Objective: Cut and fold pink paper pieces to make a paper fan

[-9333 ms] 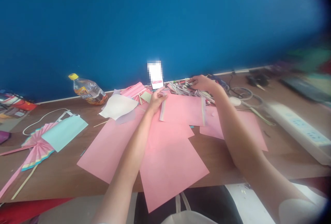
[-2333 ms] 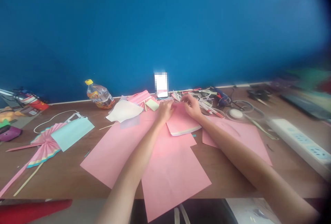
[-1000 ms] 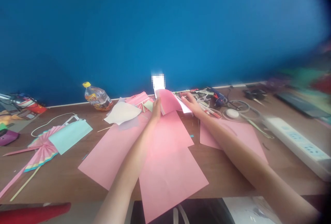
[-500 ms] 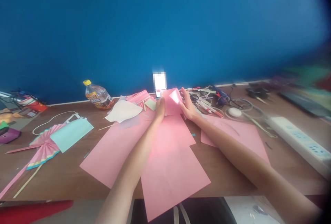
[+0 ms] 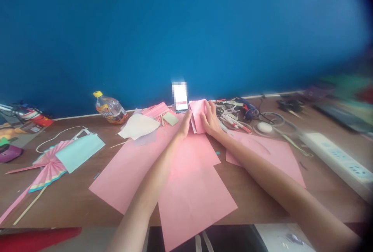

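A folded pink paper (image 5: 198, 116) is held upright between my two hands, above the pink sheets. My left hand (image 5: 185, 123) is closed at its left edge. Fingers of my right hand (image 5: 211, 119) press on its front and right side. Beneath my forearms, large pink sheets (image 5: 198, 190) overlap on the brown table (image 5: 70, 201), one hanging past the front edge. Behind the hands a lit phone (image 5: 181, 96) stands against the blue wall.
To the left are a bottle (image 5: 110, 108), a cream paper (image 5: 138, 126), a pink pleated fan (image 5: 51, 164) and a light blue sheet (image 5: 81, 152). Rightward lie tangled cables (image 5: 233, 114), another pink sheet (image 5: 271, 155) and a power strip (image 5: 338, 157).
The pink paper has turned and now looks narrower, with its layers showing at the left edge. My left hand has moved slightly right, and more of the phone shows.
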Demonstrator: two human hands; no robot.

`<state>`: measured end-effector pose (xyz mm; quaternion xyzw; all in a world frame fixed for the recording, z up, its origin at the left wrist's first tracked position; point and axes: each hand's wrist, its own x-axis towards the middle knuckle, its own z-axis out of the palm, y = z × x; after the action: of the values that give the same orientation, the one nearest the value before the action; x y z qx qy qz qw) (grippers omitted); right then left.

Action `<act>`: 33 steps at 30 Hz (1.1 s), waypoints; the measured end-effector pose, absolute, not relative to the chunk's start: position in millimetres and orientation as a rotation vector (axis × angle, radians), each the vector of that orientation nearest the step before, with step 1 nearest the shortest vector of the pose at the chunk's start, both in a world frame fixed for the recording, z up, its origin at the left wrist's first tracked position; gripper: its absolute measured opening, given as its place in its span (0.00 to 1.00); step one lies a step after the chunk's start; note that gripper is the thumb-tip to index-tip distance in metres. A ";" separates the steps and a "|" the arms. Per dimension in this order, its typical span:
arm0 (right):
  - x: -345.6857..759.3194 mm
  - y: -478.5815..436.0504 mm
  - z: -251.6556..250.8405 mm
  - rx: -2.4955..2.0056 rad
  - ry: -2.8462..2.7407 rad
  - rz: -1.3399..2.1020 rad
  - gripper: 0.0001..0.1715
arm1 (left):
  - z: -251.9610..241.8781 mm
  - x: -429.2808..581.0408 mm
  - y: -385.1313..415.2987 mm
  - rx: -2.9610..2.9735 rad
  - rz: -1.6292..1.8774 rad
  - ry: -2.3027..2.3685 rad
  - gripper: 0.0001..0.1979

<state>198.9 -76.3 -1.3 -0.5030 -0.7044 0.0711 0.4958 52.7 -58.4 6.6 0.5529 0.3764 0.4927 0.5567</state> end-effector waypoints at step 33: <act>206.2 -57.4 -13.7 -1.227 -1.539 0.301 0.36 | 5.8 54.4 -61.8 1.662 1.032 0.876 0.36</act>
<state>206.2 -57.4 -13.7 -0.5171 -0.6484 0.1270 0.5441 54.4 -61.8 5.8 0.6807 0.3590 0.4228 0.4786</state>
